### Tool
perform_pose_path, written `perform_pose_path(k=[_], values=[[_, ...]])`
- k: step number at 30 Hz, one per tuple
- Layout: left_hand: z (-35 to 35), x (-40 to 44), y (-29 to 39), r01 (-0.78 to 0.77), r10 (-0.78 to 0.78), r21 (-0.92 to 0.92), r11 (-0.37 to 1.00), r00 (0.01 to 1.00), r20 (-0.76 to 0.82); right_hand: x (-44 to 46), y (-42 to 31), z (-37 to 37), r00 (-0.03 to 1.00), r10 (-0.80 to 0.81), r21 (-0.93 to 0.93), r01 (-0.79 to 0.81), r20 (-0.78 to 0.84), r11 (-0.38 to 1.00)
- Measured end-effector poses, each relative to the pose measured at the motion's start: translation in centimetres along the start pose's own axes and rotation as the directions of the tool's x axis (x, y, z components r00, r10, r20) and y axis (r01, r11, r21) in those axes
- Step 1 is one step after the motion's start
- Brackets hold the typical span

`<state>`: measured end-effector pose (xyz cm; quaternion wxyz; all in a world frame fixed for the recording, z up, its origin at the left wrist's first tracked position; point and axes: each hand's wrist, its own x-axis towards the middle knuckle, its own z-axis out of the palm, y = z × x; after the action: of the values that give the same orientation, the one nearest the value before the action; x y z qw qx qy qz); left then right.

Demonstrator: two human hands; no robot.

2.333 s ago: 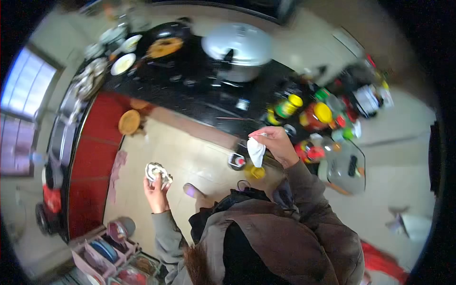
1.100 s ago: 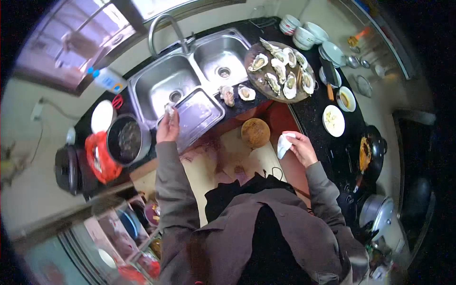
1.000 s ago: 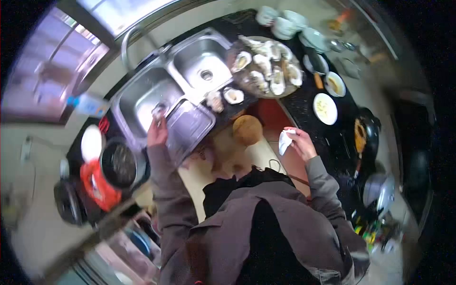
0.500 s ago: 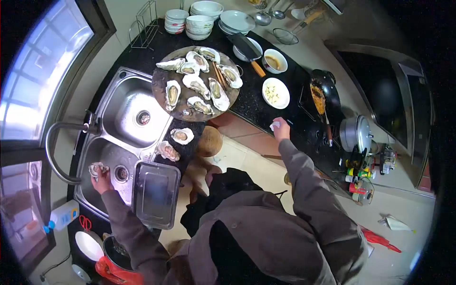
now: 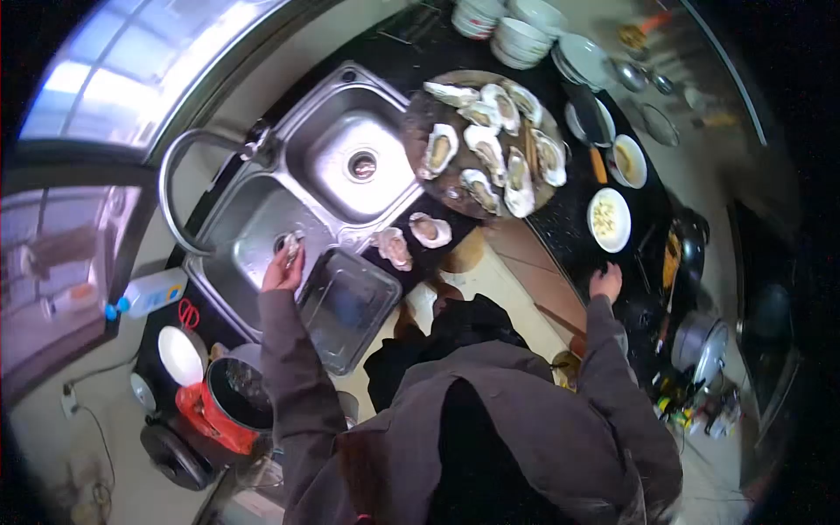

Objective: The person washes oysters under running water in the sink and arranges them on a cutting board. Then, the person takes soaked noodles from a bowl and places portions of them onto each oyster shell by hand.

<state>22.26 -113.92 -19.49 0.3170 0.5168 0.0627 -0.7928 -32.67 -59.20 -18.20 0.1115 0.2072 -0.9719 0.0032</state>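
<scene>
My left hand (image 5: 282,275) is closed around an oyster (image 5: 293,247) above the left sink basin (image 5: 234,229). On the strip beside the sink lie two more oysters, a pinkish one (image 5: 392,248) and a paler one (image 5: 430,230). Several opened oysters (image 5: 486,149) rest on a round board (image 5: 455,198) with chopsticks (image 5: 530,144). My right hand (image 5: 605,282) is over the dark counter's edge, just below a white bowl (image 5: 610,220) of chopped pale pieces. Its fingers look slightly apart, and nothing shows in them.
A clear plastic container (image 5: 350,306) stands by the sink's near edge, under the curved faucet (image 5: 166,188) side. A cleaver (image 5: 588,114) lies across a bowl. On the right are a wok (image 5: 691,245) and a lidded pot (image 5: 700,343). A black pot (image 5: 238,389) sits at lower left.
The view has turned, so the counter appears further right. My left hand still holds the oyster. The small white thing in my right hand is no longer visible there.
</scene>
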Motion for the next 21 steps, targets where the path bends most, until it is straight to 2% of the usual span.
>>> perform_pose_path(k=[2, 3, 5, 6, 7, 8, 9, 10, 14, 15, 17, 18, 19, 20, 21], values=[[0.1, -0.2, -0.3, 0.104, -0.101, -0.163, 0.981, 0.995, 0.026, 0.8, -2.2, -2.6, 0.999, -0.018, 0.004, 0.018, -0.041, 1.0], [-0.2, -0.2, -0.7, 0.095, -0.091, -0.181, 0.979, 0.995, 0.028, 0.9, -4.1, -4.2, 0.997, -0.068, 0.077, 0.07, -0.032, 0.995], [-1.2, 0.5, -1.1, -0.014, 0.007, 0.106, 0.994, 0.998, 0.061, 1.0, -8.9, -7.2, 0.986, -0.168, 0.219, 0.169, -0.024, 0.961], [-1.6, 0.6, -1.4, -0.072, 0.052, 0.247, 0.966, 0.995, 0.085, 1.3, -11.3, -8.0, 0.982, -0.185, 0.221, 0.187, -0.031, 0.957], [-0.7, -0.4, -2.0, -0.077, 0.059, 0.232, 0.97, 0.995, 0.084, 1.8, -13.9, -8.5, 0.951, -0.304, 0.368, 0.305, -0.064, 0.878], [0.2, -1.4, -2.6, -0.272, 0.245, 0.433, 0.86, 0.962, 0.117, 2.3, -16.6, -9.0, 0.905, -0.41, 0.5, 0.407, -0.111, 0.764], [1.7, -2.9, -3.0, -0.43, 0.406, 0.604, 0.671, 0.894, 0.186, 2.7, -20.0, -9.8, 0.871, -0.463, 0.524, 0.474, -0.162, 0.708], [2.3, -3.8, -3.1, -0.539, 0.529, 0.73, 0.421, 0.799, 0.285, 3.0, -23.4, -10.7, 0.833, -0.511, 0.542, 0.535, -0.212, 0.647], [1.8, -3.7, -2.2, -0.448, 0.44, 0.759, 0.473, 0.866, 0.237, 3.6, -34.6, -13.0, 0.715, -0.652, 0.651, 0.623, -0.252, 0.433], [1.8, -3.8, -1.9, -0.445, 0.442, 0.757, 0.478, 0.867, 0.231, 3.3, -36.7, -13.5, 0.711, -0.658, 0.651, 0.626, -0.249, 0.429], [1.6, -3.8, -1.6, -0.343, 0.273, 0.596, 0.727, 0.939, 0.207, 2.0, -39.6, -14.2, 0.705, -0.691, 0.799, 0.504, -0.161, 0.328], [1.4, -3.7, -1.8, -0.264, 0.18, 0.499, 0.825, 0.961, 0.211, 1.1, -40.4, -14.4, 0.705, -0.693, 0.797, 0.502, -0.152, 0.336], [1.3, -3.6, -2.2, -0.255, 0.17, 0.499, 0.829, 0.963, 0.209, 0.4, -41.1, -14.6, 0.695, -0.714, 0.84, 0.435, -0.085, 0.324], [1.1, -3.2, -2.9, -0.112, 0.031, 0.391, 0.914, 0.978, 0.206, 0.1, -41.3, -14.7, 0.679, -0.733, 0.876, 0.364, -0.019, 0.315], [1.0, -2.9, -3.6, 0.043, -0.107, 0.278, 0.96, 0.97, 0.218, -0.2, -41.0, -14.4, 0.682, -0.732, 0.873, 0.363, -0.011, 0.325]])
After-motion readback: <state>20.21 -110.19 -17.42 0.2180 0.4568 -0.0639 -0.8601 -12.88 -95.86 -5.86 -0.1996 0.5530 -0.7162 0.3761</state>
